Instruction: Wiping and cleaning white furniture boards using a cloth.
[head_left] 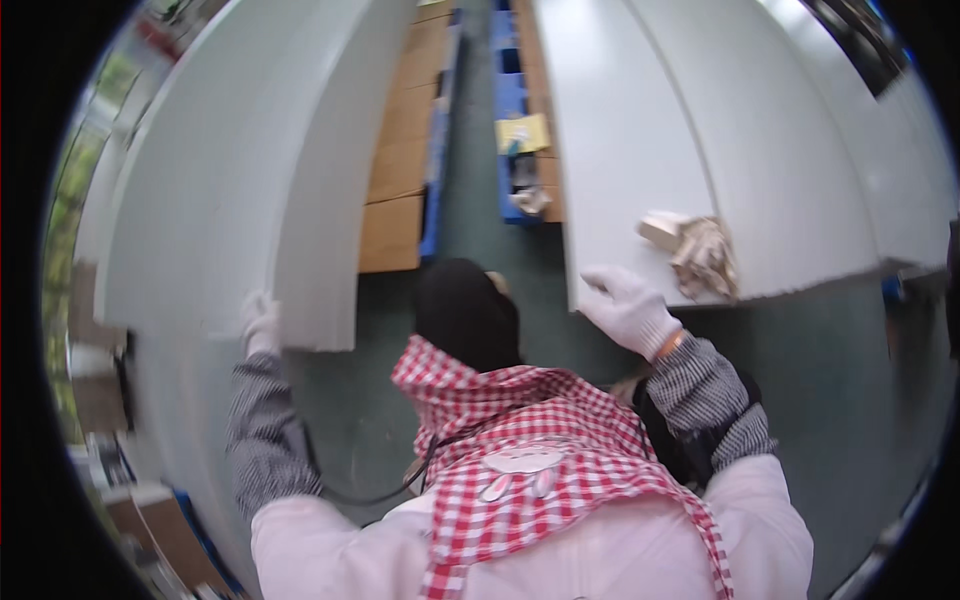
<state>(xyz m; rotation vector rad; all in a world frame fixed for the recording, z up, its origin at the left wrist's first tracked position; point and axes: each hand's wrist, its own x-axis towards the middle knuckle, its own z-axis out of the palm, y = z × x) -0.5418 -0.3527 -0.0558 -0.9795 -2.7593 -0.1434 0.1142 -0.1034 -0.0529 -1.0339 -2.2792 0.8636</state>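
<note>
My left hand (261, 322), in a white glove, is at the near end of the large white panel stack (317, 230) on the left. It is blurred, so whether its fingers grip the edge cannot be made out. My right hand (628, 310), also gloved in white, is beside the near inner corner of the white panels (640, 120) on the right. Its fingers are curled, with a gap between thumb and fingertips and nothing visible in them. Close to this hand, a crumpled beige cloth (704, 258) and a small whitish block (661, 229) lie on the panel.
Brown cardboard (397, 140) on a blue pallet (432, 215) runs under the left stack. Another blue pallet (511, 95) bears a yellow piece (523, 132) and a crumpled rag (530, 201). Green floor (540, 290) separates the stacks. Boxes (165, 535) stand at lower left.
</note>
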